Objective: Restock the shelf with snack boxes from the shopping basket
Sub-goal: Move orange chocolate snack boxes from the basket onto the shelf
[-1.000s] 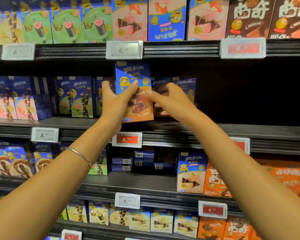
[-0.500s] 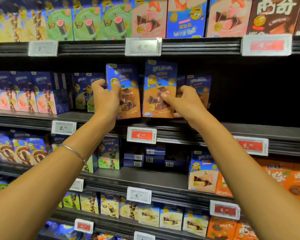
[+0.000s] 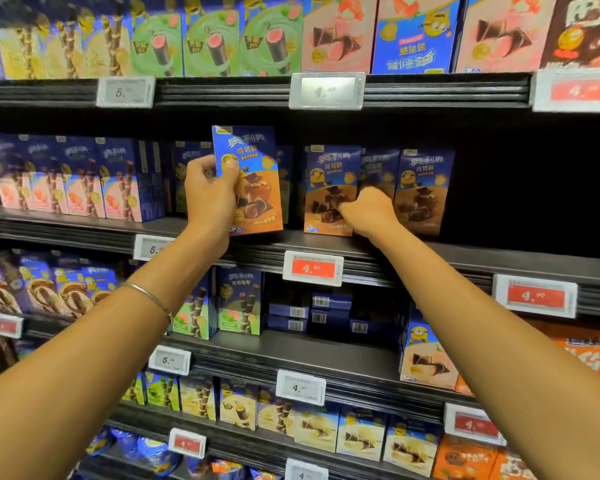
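Left hand (image 3: 210,195) gripped the held box (image 3: 253,188) by its left edge, thumb on the front face and fingers wrapped behind. The box's long axis was near upright, with the top tipped slightly left. Its bottom edge was at the front lip of the shelf (image 3: 465,259), so it was not yet seated.

Right hand (image 3: 368,211) was lower and to the right. Its fingers curled round the right edge of the shelved box (image 3: 328,188), which stood upright on the same shelf. It looked like a steadying grip; the thumb was hidden.

Key relation: the held box was left of the shelved box, apart from it, with a dark gap between them. The open slot lay behind and slightly right of the held box. The left hand was nearer and already had the load, so the placing move was probably its job: square the box up and push it back, level with the shelved box.

A neighbour box (image 3: 423,192) stood further right, deeper in. The basket was not in view.
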Tool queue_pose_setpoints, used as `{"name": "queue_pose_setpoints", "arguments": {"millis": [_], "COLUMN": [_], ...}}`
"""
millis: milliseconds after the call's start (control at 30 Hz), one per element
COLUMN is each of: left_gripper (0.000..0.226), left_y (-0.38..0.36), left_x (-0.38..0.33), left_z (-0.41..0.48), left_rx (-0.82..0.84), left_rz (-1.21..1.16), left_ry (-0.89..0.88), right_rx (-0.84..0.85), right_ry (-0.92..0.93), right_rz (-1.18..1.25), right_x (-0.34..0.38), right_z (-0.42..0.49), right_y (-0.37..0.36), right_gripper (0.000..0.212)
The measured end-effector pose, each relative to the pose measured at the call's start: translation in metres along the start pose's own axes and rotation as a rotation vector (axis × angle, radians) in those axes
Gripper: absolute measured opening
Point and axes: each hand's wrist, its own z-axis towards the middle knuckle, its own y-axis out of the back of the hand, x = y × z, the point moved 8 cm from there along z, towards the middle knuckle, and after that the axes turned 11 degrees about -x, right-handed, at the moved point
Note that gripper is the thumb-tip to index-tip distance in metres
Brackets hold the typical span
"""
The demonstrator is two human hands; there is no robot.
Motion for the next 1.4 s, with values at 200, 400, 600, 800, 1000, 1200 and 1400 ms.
{"name": "queue_pose_setpoints", "arguments": {"millis": [200, 400, 600, 800, 1000, 1200, 1400], "left_gripper": [0.030, 0.026, 0.031, 0.033, 0.032, 0.035, 0.033], "left_y": [-0.001, -0.001, -0.004, -0.008, -0.019, -0.051, -0.085], "left_x": [0.003, 0.005, 0.005, 0.002, 0.005, 0.008, 0.007], "left_z": [0.000, 0.003, 0.001, -0.002, -0.009, -0.029, -0.047], "left_rx": [0.016, 0.031, 0.042, 0.052, 0.066, 0.130, 0.252], "left_rz": [-0.014, -0.030, -0.047, -0.042, -0.050, -0.094, -0.020], "left_ry": [0.019, 0.033, 0.053, 0.047, 0.074, 0.095, 0.008], "right_rx": [0.024, 0.058, 0.074, 0.064, -0.212, 0.177, 0.189], "right_ry": [0.046, 0.070, 0.064, 0.018, 0.006, 0.061, -0.001], "right_rz": [-0.131, -0.205, -0.223, -0.130, 0.229, 0.516, 0.538], "right_x": [0.010, 0.019, 0.023, 0.013, 0.016, 0.041, 0.009], "right_z": [0.004, 0.002, 0.000, 0.001, -0.013, -0.038, -0.034], "right_y": [-0.015, -0.021, -0.025, -0.022, 0.022, 0.021, 0.047], "right_gripper": [0.031, 0.032, 0.033, 0.037, 0.052, 0.044, 0.038]}}
